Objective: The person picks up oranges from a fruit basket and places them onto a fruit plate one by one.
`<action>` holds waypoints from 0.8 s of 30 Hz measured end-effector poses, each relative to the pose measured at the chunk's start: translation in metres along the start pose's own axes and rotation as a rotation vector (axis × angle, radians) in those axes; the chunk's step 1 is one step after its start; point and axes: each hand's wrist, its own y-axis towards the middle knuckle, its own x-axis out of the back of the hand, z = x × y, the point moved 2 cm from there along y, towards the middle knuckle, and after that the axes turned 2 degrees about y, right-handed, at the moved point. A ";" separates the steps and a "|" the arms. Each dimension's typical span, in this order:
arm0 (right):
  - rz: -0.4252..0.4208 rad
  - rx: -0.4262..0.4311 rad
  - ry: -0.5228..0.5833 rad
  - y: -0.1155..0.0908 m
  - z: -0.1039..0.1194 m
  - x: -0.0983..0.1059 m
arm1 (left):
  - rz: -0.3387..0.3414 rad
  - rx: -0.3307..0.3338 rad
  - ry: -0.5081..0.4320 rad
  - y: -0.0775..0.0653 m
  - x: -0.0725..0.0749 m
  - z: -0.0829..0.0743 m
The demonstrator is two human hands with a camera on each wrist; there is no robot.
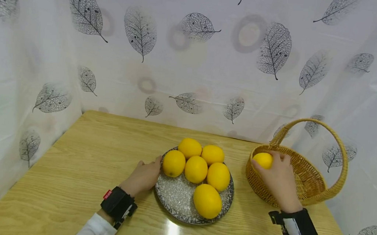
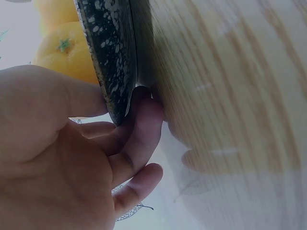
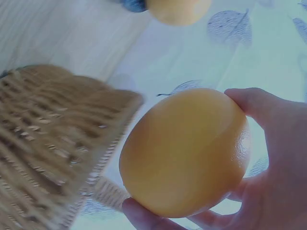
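At the left rim of the speckled grey plate (image 1: 175,201), my left hand (image 1: 144,176) pinches the edge. In the left wrist view the thumb lies on the rim's upper side and curled fingers (image 2: 148,124) reach beneath it. Several yellow-orange oranges (image 1: 196,169) sit on the plate, mostly toward its back and right. My right hand (image 1: 278,176) grips another orange (image 1: 263,160) between thumb and fingers, at the left side of the wicker basket (image 1: 310,171). The right wrist view shows this orange (image 3: 184,153) large and smooth, beside the woven basket wall (image 3: 53,143).
The basket's tall arched handle (image 1: 343,159) rises over its right side. Wooden tabletop (image 1: 105,155) lies under everything. A white curtain with a leaf print (image 1: 192,66) hangs behind the table and along both sides.
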 end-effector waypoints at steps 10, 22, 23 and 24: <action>0.032 -0.004 0.009 -0.012 0.030 0.010 | 0.012 0.009 -0.028 0.000 0.000 0.000; 0.008 0.070 -0.001 -0.028 0.062 0.008 | 0.016 0.018 -0.040 -0.001 0.001 -0.001; 0.011 0.075 0.003 -0.030 0.066 0.006 | 0.013 0.018 -0.036 -0.001 0.001 -0.001; 0.013 0.080 0.007 -0.032 0.069 0.005 | 0.011 0.016 -0.032 -0.001 0.001 -0.001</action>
